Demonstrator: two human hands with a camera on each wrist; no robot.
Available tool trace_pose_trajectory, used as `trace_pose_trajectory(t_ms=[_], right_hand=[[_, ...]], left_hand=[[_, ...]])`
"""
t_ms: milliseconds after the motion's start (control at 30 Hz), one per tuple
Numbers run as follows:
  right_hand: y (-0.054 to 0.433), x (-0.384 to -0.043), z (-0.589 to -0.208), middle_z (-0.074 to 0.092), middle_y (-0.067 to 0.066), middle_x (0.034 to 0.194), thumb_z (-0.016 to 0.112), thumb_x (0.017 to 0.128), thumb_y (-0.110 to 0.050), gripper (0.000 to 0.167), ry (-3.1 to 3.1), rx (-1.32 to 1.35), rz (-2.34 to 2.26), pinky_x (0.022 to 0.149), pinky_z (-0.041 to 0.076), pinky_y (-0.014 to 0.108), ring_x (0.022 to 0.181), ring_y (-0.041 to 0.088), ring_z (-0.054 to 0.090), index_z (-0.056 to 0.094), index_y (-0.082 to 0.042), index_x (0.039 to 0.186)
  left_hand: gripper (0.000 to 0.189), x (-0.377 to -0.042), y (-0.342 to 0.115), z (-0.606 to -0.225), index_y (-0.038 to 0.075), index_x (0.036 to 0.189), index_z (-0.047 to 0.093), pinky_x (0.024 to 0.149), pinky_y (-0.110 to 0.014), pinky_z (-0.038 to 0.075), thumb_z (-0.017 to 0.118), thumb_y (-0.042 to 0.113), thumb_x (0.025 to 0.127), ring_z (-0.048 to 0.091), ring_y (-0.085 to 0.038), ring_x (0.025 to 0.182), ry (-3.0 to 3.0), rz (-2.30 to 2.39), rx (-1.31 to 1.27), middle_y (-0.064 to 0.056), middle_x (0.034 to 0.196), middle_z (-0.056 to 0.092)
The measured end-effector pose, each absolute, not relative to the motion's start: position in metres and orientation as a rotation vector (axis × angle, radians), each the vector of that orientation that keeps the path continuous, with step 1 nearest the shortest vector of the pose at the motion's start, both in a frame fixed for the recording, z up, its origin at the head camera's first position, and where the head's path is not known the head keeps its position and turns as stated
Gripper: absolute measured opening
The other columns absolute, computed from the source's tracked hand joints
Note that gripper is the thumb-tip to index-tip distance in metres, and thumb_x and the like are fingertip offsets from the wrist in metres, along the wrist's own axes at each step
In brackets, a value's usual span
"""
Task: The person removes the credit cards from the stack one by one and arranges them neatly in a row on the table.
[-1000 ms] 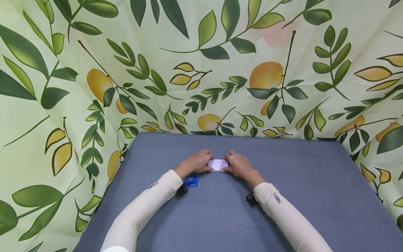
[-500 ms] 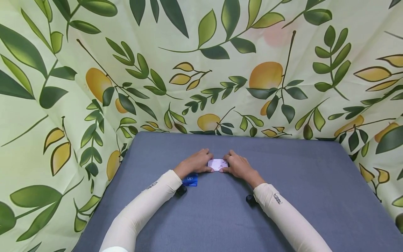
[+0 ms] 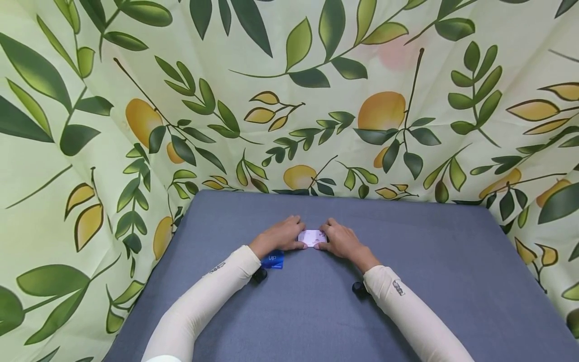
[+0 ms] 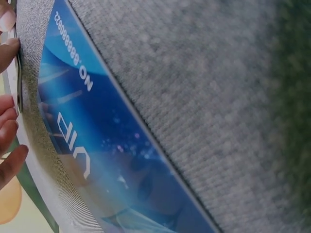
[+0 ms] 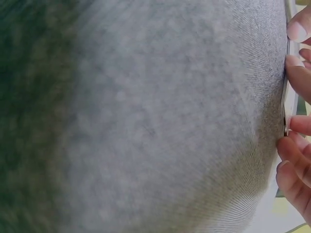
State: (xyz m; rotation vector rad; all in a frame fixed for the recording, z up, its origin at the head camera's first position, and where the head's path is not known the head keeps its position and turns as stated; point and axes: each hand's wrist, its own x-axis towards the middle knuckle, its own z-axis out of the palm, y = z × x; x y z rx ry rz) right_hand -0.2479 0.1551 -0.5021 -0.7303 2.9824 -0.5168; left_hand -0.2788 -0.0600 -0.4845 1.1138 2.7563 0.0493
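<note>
A small white card with pink print (image 3: 312, 237) lies flat on the grey-blue table (image 3: 407, 261), near its middle. My left hand (image 3: 293, 234) pinches the card's left end between thumb and fingers. My right hand (image 3: 331, 235) pinches its right end the same way. The right wrist view shows the card's thin edge (image 5: 285, 107) with fingertips (image 5: 295, 30) around it. In the left wrist view fingertips (image 4: 8, 150) show at the left border. A blue card marked VIP (image 3: 273, 259) lies flat just under my left wrist and fills the left wrist view (image 4: 97, 155).
A cloth with a leaf and fruit print (image 3: 289, 100) stands as a wall behind the table and along both sides. Cream sleeves (image 3: 203, 296) cover both forearms. A small black camera (image 3: 358, 288) sits under each wrist.
</note>
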Motion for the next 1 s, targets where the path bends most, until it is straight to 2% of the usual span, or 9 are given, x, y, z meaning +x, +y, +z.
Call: trace_pose_trajectory(t_ms=[267, 500, 1000], right_hand=[[0.1545, -0.2452, -0.5027, 0.057, 0.006, 0.101, 0.081, 0.083, -0.042, 0.05, 2.989, -0.727, -0.55, 0.066, 0.048, 0.041, 0.076, 0.017, 0.054, 0.07, -0.005, 0.115], [0.154, -0.2464, -0.5014, 0.059, 0.006, 0.106, 0.085, 0.078, -0.044, 0.058, 2.97, -0.7, -0.553, 0.072, 0.051, 0.044, 0.085, 0.018, 0.058, 0.069, -0.006, 0.118], [0.1531, -0.2473, -0.4964, 0.059, 0.005, 0.106, 0.083, 0.081, -0.041, 0.054, 2.95, -0.685, -0.516, 0.072, 0.051, 0.043, 0.085, 0.016, 0.057, 0.069, -0.008, 0.12]], left_hand=[[0.049, -0.2758, -0.0611, -0.4821, 0.006, 0.121, 0.066, 0.087, -0.033, 0.049, 0.069, 0.045, 0.093, 0.052, -0.017, 0.098, 2.761, 0.052, 1.175, -0.007, 0.112, 0.058], [0.05, -0.2764, -0.0617, -0.4828, 0.006, 0.122, 0.066, 0.087, -0.033, 0.049, 0.068, 0.047, 0.093, 0.052, -0.017, 0.098, 2.765, 0.025, 1.167, -0.007, 0.113, 0.058], [0.048, -0.2731, -0.0613, -0.4768, 0.006, 0.119, 0.065, 0.085, -0.033, 0.049, 0.067, 0.047, 0.094, 0.052, -0.018, 0.095, 2.78, -0.021, 1.186, -0.007, 0.11, 0.058]])
